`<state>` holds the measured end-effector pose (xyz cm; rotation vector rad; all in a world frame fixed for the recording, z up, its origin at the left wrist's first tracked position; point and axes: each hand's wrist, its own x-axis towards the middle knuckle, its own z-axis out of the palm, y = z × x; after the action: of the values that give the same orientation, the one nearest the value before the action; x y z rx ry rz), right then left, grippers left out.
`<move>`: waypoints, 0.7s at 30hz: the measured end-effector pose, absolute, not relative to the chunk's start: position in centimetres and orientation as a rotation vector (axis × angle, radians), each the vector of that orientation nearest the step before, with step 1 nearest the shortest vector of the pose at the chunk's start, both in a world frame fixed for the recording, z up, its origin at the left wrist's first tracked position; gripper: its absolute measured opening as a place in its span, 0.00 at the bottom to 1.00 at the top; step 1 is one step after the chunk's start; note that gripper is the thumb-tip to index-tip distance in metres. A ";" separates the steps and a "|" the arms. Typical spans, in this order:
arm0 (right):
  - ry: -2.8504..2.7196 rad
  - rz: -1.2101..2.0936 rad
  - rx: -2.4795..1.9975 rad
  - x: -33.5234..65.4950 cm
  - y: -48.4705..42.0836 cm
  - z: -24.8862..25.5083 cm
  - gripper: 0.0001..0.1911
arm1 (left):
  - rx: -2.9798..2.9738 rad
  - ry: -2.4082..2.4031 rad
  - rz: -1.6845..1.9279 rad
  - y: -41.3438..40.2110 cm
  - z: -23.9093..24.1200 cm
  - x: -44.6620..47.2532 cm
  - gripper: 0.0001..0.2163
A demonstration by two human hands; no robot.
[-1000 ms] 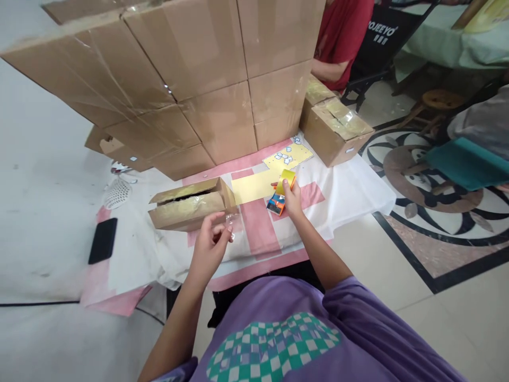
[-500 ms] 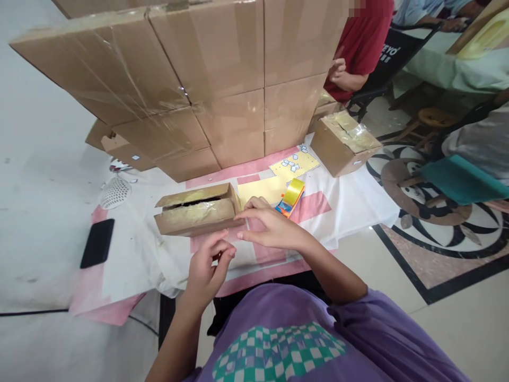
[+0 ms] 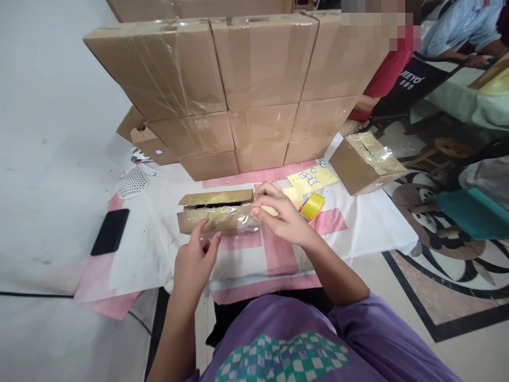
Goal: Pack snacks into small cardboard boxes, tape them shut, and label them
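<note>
A small cardboard box (image 3: 218, 197) lies in front of me, with a dark gap between its top flaps. A strip of clear tape (image 3: 247, 224) shines along its near right side. My right hand (image 3: 280, 215) pinches the right end of that strip with thumb and fingertips, at the box's right corner. Low at the box's near left side is my left hand (image 3: 196, 260), index finger and thumb apart, the index tip against the box or its tape. Just right of my right hand, a tape dispenser with a yellow roll (image 3: 313, 206) rests on the table, partly hidden.
A wall of taped cartons (image 3: 262, 63) stands behind the box. At the right is another taped carton (image 3: 368, 163). A black phone (image 3: 110, 232) and a white perforated piece (image 3: 134, 183) lie left. Yellow paper with white scraps (image 3: 312, 179) lies near the cartons. A person in red sits beyond.
My view has shifted left. My right hand has closed on the clear tape at the box's right end, and my left hand has moved left, down to the box's near side.
</note>
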<state>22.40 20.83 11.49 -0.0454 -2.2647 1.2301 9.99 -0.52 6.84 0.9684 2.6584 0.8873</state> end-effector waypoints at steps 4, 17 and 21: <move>-2.284 1.413 -0.044 20.5 22.5 12.1 0.14 | 1.415 2.945 0.924 0.5 5.1 7.4 0.24; -2.749 0.452 -0.505 12.9 23.6 6.3 0.22 | 1.945 2.857 0.720 4.0 1.5 7.3 0.16; -2.550 0.285 -0.886 13.8 31.3 5.4 0.32 | 1.981 2.755 0.729 4.2 1.6 7.2 0.15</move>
<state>13.79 31.28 5.39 -0.8858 -2.5503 0.2854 7.21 4.20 1.63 1.9805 2.7547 0.7293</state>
